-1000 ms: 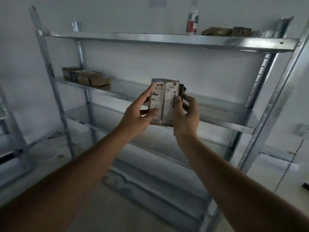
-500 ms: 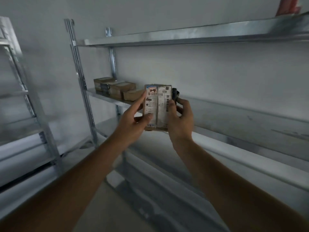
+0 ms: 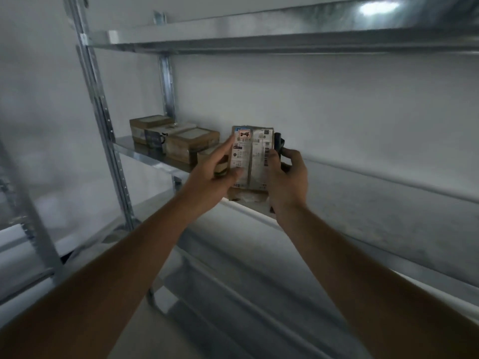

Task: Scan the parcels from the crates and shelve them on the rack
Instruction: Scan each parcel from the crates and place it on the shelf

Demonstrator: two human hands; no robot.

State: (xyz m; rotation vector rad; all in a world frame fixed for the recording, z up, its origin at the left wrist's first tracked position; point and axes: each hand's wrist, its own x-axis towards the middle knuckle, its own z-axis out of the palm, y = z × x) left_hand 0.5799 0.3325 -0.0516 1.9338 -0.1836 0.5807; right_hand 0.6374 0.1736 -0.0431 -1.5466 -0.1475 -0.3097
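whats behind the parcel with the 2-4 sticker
A dark object sticks out behind the right edge of the parcel, by the right hand; what it is cannot be told. Behind that, the white wall. Anything directly behind the parcel is covered.

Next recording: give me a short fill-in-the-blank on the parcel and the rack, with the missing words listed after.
1. The grey labelled parcel is held by ____ hands.
2. Its pink sticker reads ____.
3. The brown cardboard boxes stand to the parcel's ____ on the galvanised metal shelf.
4. The right hand also holds a small ____ device behind the parcel.

Missing words: both; 2-4; left; black
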